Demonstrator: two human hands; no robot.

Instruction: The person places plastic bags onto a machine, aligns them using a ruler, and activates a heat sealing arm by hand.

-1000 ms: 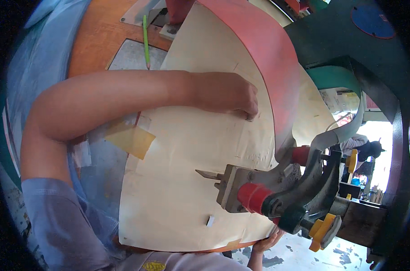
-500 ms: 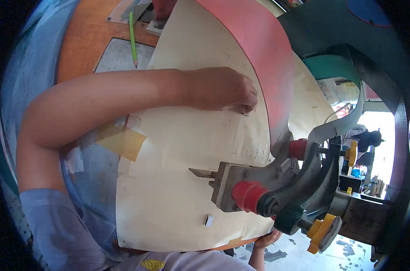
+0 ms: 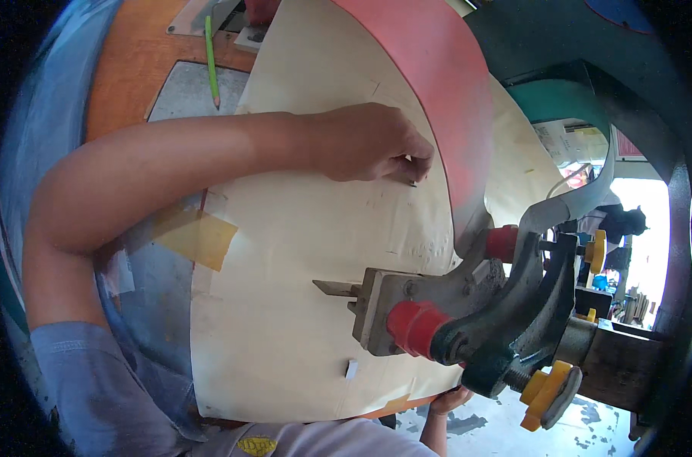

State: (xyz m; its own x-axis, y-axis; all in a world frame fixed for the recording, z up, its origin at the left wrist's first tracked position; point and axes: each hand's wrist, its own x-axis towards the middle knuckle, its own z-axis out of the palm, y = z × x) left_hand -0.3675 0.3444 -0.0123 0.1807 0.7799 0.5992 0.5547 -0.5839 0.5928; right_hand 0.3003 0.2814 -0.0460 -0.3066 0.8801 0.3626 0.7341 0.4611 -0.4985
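Glare right, black rim

White glare burns out part of the background (image 3: 653,251) at right, while the machine frame (image 3: 544,38) above it sits dim. The pale sheet (image 3: 285,327) is softly lit and fairly sharp. Fisheye curvature bends edges; the corners fall to black.

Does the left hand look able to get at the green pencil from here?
Probably yes: the green pencil lies just beyond the left forearm, with nothing covering it. The left hand would likely have to draw back over the pale sheet first.
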